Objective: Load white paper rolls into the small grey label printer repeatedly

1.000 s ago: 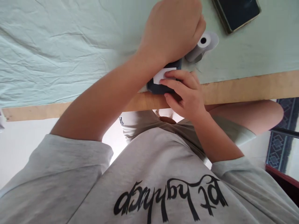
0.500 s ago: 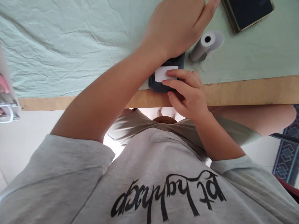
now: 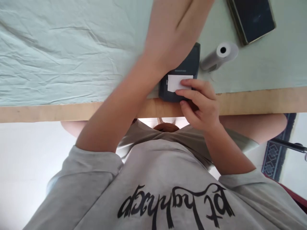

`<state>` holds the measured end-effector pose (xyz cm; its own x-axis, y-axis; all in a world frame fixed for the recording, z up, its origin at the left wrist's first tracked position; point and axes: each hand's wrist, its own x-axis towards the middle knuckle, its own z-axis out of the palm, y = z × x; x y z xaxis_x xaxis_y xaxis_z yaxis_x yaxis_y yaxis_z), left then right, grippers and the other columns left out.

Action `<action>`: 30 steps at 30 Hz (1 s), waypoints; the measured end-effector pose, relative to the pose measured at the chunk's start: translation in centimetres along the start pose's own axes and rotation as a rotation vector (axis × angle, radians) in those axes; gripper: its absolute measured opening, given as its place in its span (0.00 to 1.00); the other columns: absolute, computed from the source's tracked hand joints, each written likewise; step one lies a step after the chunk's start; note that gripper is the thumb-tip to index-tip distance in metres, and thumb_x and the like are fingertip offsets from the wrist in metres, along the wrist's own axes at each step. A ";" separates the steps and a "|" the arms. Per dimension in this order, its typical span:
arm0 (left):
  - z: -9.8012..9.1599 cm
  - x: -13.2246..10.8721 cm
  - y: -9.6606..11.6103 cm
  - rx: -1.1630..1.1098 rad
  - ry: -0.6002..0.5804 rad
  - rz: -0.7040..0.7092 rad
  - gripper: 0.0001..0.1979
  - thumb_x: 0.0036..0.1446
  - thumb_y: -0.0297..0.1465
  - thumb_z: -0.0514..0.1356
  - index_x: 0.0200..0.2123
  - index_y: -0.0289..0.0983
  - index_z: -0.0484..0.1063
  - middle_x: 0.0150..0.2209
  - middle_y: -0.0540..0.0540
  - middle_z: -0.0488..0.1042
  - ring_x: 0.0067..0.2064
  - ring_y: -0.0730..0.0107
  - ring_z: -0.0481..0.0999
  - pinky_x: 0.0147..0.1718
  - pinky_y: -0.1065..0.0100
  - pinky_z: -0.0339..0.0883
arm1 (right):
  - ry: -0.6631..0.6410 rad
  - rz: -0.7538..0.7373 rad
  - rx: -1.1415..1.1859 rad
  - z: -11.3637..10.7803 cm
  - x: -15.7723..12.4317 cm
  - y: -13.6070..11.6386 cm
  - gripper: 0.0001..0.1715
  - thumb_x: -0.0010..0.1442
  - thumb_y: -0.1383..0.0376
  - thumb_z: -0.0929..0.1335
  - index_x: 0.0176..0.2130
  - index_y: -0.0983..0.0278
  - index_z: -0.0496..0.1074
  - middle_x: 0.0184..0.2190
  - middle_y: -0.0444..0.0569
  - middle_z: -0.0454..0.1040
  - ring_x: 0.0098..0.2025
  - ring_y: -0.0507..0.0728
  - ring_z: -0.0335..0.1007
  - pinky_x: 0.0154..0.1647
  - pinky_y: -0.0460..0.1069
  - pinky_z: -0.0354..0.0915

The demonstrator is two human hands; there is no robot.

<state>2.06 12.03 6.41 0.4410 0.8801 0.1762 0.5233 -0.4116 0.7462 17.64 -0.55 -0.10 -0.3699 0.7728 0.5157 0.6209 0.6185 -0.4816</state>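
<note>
A small dark grey printer (image 3: 195,60) lies at the table's near edge, with a piece of white paper (image 3: 173,83) on its top. My right hand (image 3: 203,102) holds the printer's near right side. Two of its fingertips rest on the paper, and the thumb is at the front edge. Blurred by motion, my left hand (image 3: 174,35) reaches over the far left part of the printer. Its fingers run out of the top of the picture, so what they do is hidden. Just right of the printer stands a roll of white paper (image 3: 213,59) with a loose end.
A dark smartphone (image 3: 256,19) lies at the top right on the pale green cloth (image 3: 83,57). The bare wooden table edge (image 3: 259,100) runs across in front of me. Below it are my legs and a brown round object (image 3: 166,127).
My left hand has moved farther up, uncovering more of the printer. My right hand keeps its place on the printer and paper. The whole view has shifted slightly.
</note>
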 end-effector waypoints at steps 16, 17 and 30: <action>1.7 -13.8 -3.8 0.260 0.011 -0.095 0.50 0.65 0.60 0.57 0.75 0.33 0.48 0.72 0.28 0.63 0.72 0.40 0.67 0.69 0.44 0.66 | 0.086 0.365 0.162 -0.1 0.0 -0.3 0.30 0.68 0.61 0.67 0.67 0.49 0.65 0.69 0.54 0.69 0.36 0.55 0.78 0.28 0.52 0.73; 2.0 -13.9 -3.9 0.287 0.024 -0.088 0.51 0.64 0.61 0.58 0.76 0.33 0.47 0.72 0.29 0.64 0.72 0.40 0.67 0.69 0.44 0.67 | 0.053 0.405 0.166 -0.1 -0.1 -0.2 0.32 0.69 0.60 0.67 0.69 0.48 0.62 0.71 0.55 0.66 0.33 0.54 0.76 0.26 0.52 0.72; 1.6 -13.6 -3.7 0.280 0.064 -0.091 0.48 0.63 0.56 0.64 0.75 0.38 0.53 0.69 0.31 0.69 0.68 0.44 0.73 0.66 0.48 0.69 | -0.071 0.433 0.285 -0.4 -0.6 0.6 0.40 0.69 0.55 0.67 0.74 0.50 0.53 0.70 0.57 0.69 0.23 0.48 0.67 0.20 0.48 0.66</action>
<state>-4.72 1.18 0.21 0.3410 0.9257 0.1637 0.7433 -0.3722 0.5559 18.51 -0.67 -0.39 -0.1730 0.9680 0.1817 0.5182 0.2464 -0.8190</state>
